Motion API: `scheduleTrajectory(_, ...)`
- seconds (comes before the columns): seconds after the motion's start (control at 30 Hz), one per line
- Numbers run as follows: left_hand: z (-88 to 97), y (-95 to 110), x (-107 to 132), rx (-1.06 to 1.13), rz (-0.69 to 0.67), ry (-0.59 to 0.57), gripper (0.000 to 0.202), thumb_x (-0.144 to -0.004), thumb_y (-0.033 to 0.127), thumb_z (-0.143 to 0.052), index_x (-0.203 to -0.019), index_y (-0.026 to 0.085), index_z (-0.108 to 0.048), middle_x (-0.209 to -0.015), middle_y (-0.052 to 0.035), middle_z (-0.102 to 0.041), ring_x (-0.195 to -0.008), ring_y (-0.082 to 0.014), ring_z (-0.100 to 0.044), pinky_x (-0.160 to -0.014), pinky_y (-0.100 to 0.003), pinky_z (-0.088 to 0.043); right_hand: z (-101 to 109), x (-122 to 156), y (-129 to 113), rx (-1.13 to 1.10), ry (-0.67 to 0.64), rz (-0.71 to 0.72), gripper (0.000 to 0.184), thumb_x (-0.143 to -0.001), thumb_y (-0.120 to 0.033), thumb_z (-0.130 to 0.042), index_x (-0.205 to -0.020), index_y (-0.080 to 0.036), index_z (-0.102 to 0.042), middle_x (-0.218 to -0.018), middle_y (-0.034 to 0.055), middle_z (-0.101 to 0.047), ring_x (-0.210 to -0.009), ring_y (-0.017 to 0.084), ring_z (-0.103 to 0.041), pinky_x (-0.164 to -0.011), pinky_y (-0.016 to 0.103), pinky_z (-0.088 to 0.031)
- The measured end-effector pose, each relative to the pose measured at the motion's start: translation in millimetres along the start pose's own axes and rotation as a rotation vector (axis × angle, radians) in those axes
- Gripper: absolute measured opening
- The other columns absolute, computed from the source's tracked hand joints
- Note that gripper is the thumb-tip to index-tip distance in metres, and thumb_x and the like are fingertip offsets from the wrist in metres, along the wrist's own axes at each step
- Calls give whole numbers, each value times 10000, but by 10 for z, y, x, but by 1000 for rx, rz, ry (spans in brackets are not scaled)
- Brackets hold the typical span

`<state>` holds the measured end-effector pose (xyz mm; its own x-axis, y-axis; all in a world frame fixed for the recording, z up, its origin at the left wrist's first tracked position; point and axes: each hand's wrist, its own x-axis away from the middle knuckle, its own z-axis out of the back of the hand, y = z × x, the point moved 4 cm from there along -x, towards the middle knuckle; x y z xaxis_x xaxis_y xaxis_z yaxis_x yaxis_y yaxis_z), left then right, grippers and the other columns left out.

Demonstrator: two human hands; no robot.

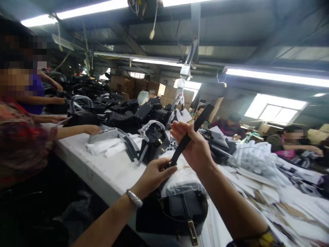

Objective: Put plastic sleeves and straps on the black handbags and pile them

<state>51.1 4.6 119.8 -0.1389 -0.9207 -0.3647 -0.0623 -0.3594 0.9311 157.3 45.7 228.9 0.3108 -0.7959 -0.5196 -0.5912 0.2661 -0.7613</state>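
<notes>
A flat black strap (pixel 181 149) is held up at a slant over the table. My left hand (pixel 155 173) pinches its lower end between thumb and fingers; a small metal piece shows there. Higher up, my right hand (pixel 196 147) has the strap between its thumb and fairly straight fingers, and the strap's upper end sticks out past them. Beneath my hands sits a black handbag (pixel 172 219) with a gold clasp (pixel 192 233) on a narrow flap strap. Clear plastic and white wrapping (pixel 183 185) covers the handbag's upper part.
The white table (pixel 84 164) carries another black bag (pixel 154 144) with a wrapped handle, piled black bags (pixel 123 116) and white strips (pixel 257 159). Paper and brown scraps (pixel 275 206) lie right. A co-worker's arm (pixel 79 130) reaches in from the left; other people sit across.
</notes>
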Motion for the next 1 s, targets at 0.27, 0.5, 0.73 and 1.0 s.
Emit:
scheduleTrajectory(0.27,8,-88,-10,-402,20,-6,309,-809,451,-651,-920,175,-736,-775,-12,-687,-699,-178,-579,-622,-251,-397,902,238,138,-251,447,-44,190,-911,-350,-607,-812,-233,-718,-966,-6,-760,-1087,145,-651,-1012,348,-469)
scheduleTrajectory(0.5,-110,-184,-20,-551,-14,19,291,-809,408,-638,-1022,242,-747,-913,-22,-759,-781,-223,-661,-670,-266,-422,855,833,517,321,162,-395,323,-794,-433,-735,-942,-147,-751,-1080,115,-725,-1060,259,-654,-903,379,-508)
scheduleTrajectory(0.73,-146,-319,-13,-482,31,-49,347,-815,471,-636,-1062,251,-740,-958,-12,-763,-852,-240,-673,-725,-276,-447,1039,914,472,444,330,-312,416,-773,-509,-731,-945,-130,-744,-874,109,-760,-776,211,-717,-717,314,-565)
scheduleTrajectory(1.0,-24,-294,34,-501,97,-115,311,-807,472,-636,-934,213,-753,-860,-3,-757,-792,-225,-659,-672,-248,-427,1331,953,448,56,606,-278,375,-691,-444,-824,-914,-164,-714,-914,77,-769,-831,192,-719,-721,280,-574)
